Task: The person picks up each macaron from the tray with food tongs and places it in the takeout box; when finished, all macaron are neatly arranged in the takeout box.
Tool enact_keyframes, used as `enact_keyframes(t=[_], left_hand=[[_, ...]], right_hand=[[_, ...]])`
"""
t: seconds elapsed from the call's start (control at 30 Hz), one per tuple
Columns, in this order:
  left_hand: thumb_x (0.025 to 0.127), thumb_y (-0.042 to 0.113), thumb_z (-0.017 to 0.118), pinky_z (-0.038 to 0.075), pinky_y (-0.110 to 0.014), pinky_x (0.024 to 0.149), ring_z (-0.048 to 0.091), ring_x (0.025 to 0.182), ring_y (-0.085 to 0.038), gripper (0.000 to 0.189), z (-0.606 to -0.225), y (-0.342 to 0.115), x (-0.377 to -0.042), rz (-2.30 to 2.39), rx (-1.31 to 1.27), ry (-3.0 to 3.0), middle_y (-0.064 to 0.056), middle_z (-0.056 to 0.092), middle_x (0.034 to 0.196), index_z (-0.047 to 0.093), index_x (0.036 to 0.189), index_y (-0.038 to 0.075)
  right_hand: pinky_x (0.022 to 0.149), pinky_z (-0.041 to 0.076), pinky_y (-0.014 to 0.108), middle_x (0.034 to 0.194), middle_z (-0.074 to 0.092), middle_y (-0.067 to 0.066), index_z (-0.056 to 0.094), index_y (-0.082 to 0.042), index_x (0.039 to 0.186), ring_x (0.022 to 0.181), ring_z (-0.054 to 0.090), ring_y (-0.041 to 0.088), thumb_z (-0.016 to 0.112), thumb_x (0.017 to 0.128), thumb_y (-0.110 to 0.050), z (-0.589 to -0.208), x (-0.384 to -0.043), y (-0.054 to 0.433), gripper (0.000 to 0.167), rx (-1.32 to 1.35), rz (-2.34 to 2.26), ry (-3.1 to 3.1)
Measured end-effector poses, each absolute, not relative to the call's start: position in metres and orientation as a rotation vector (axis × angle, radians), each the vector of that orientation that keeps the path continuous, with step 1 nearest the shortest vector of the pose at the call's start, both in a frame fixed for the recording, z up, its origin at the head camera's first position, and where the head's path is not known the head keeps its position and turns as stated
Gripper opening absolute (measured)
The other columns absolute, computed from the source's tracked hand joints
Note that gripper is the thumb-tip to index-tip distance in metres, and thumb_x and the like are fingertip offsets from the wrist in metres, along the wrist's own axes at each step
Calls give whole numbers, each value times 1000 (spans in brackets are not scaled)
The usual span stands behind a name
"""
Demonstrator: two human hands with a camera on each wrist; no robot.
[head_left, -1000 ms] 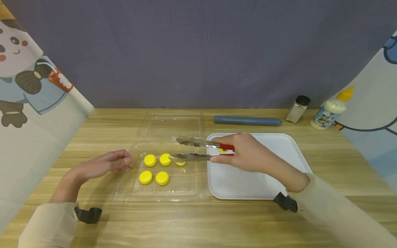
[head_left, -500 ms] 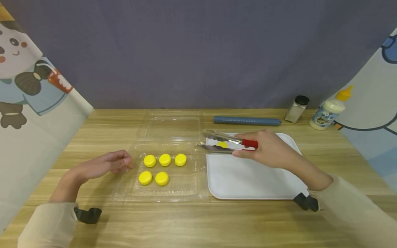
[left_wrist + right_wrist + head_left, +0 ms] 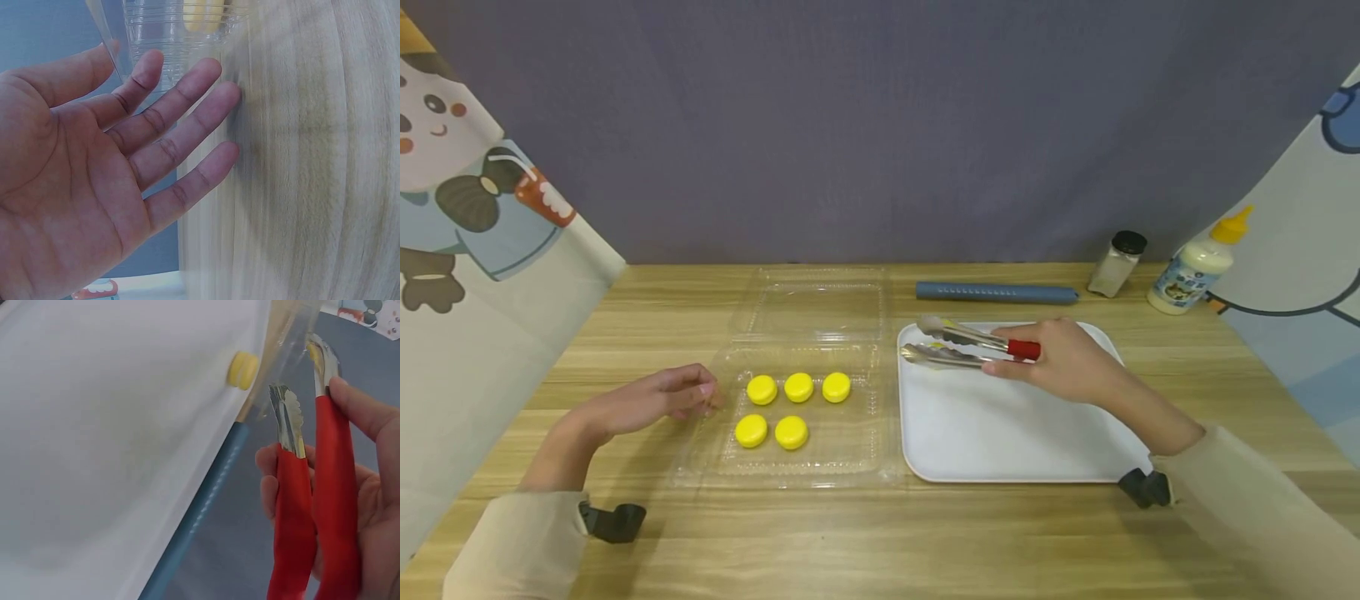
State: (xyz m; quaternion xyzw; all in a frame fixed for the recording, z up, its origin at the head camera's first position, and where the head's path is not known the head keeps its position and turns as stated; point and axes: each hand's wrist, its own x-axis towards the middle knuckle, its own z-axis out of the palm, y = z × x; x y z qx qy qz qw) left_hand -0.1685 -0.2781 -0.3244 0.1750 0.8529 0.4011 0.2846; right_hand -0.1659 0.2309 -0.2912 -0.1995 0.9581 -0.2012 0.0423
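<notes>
My right hand (image 3: 1071, 358) grips red-handled metal tongs (image 3: 970, 337) over the tray's far left part. The tong arms stand apart. In the right wrist view a yellow macaron (image 3: 242, 370) sits near the rim of the white tray (image 3: 1015, 442), apart from the tong tips. My left hand (image 3: 651, 400) is by the left edge of a clear plastic clamshell box (image 3: 842, 467), thumb and index finger right at its wall. Its other fingers are loosely extended in the left wrist view. Several yellow macarons (image 3: 792, 432) lie in two rows inside the box, whose lid (image 3: 820, 304) is folded back.
A blue-grey stick-shaped tube (image 3: 996, 292) lies behind the tray. At the back right stand a small black-capped jar (image 3: 1117, 264) and a squeeze bottle with a yellow nozzle (image 3: 1195, 271). A grey cloth backdrop (image 3: 880, 133) rises behind the wooden table (image 3: 850, 542).
My right hand has carried the spread tongs from above the box's right side rightward over the tray, uncovering the back-row macaron in the box. The left hand keeps its place.
</notes>
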Motion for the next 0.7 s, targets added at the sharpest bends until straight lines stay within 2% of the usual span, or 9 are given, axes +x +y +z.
enact_keyframes(t=[0.33,0.7], left_hand=[[111,24,42,49,-45,90,58,111,-27,29,-325,-279,-169,1081,480,2281,-13,63,123,53,123,0],[111,23,42,50,-48,92,60,114,-30,30,-325,-280,-169,1091,508,2273,-14,62,123,53,123,-2]], right_hand=[[49,25,28,49,28,-8,67,-1,131,48,24,9,74,92,-46,-302,-168,240,60,-583,-604,2963],[51,26,30,50,30,-8,72,-5,126,50,27,11,78,89,-47,-313,-171,243,56,-558,-575,3016]])
